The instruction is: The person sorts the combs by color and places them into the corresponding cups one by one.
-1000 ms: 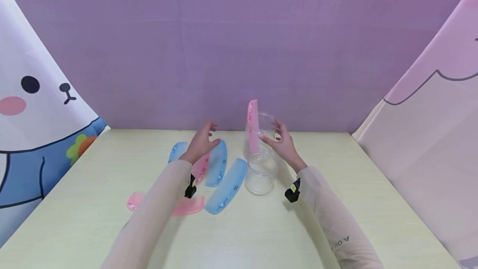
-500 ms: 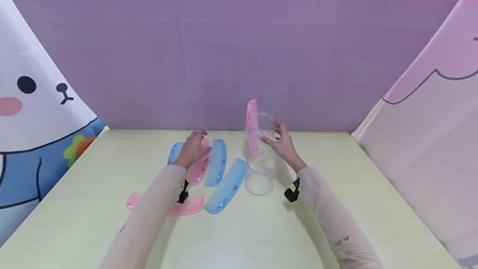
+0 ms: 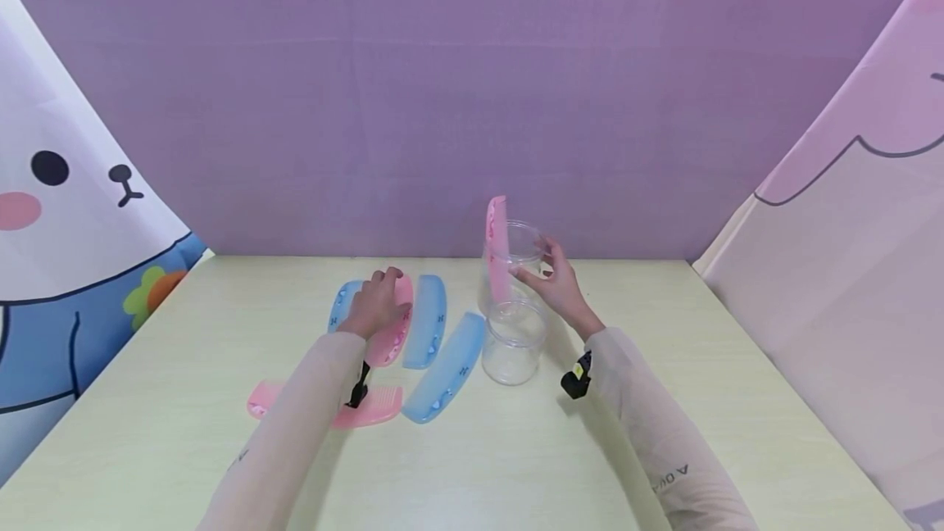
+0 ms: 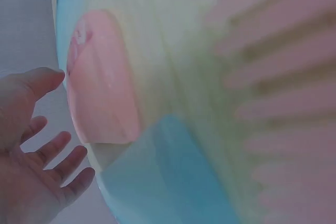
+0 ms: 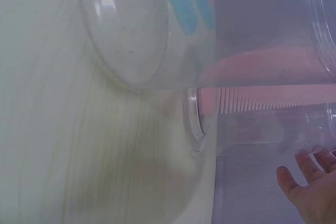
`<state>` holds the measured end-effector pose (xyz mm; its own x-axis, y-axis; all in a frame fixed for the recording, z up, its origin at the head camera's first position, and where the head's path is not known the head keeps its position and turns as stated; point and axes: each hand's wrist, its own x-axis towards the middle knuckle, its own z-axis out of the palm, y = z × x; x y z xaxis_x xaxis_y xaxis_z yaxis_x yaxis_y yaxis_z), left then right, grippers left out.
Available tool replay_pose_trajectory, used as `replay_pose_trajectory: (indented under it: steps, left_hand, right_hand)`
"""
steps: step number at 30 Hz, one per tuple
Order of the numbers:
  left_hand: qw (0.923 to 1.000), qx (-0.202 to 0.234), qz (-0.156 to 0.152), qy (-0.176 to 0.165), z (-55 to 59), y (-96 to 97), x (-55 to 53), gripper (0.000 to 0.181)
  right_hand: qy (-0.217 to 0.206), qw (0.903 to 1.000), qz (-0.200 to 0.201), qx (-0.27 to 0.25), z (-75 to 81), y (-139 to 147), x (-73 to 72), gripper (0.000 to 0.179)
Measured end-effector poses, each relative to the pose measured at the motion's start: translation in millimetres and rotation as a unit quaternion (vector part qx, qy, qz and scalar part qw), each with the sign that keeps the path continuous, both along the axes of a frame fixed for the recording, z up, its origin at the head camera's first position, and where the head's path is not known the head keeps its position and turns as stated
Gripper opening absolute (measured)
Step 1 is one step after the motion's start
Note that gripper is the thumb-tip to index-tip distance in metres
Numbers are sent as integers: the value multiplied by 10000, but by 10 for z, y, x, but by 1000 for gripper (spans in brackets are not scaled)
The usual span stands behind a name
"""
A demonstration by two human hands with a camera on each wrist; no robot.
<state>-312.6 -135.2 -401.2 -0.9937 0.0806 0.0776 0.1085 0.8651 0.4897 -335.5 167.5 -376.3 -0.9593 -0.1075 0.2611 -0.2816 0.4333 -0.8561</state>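
Beside the purple backdrop, a clear jar holds an upright pink comb that rises above its rim. My right hand grips this jar from the right, thumb in front and fingers at the far side. The comb's teeth show through plastic in the right wrist view. Over another pink comb on the table hovers my left hand, thumb and fingers spread. Whether its fingertips touch that comb I cannot tell. Blue combs lie on either side, one to the left and another to the right.
A second clear jar stands in front of the first. Nearer me lie a slanted blue comb and a pink comb, partly under my left sleeve. Printed cloth hangs at both sides, and the purple backdrop rises behind the table.
My left hand has moved left and down, from above the blue comb to above the pink one. The right hand stays on the jar with the upright comb.
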Motion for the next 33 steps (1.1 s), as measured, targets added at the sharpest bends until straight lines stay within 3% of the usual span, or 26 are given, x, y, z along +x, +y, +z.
replay_pose_trajectory:
  steps: [9,15,22,33]
  left_hand:
    - [9998,-173,-71,-49,-36,-9,-11,58]
    - [9995,-299,-50,10,-64,0,-35,61]
    - [9994,-348,-70,18,-63,12,-40,61]
    - [9999,22,74,-112,-60,35,-54,62]
  right_hand:
    - [-56,10000,41,-41,45,-2,23,84]
    - [-159,9994,187,-251,251,-62,209,80]
    - [77,9999,91,11,30,10,20,83]
    - [34,10000,55,-59,10,3,13,83]
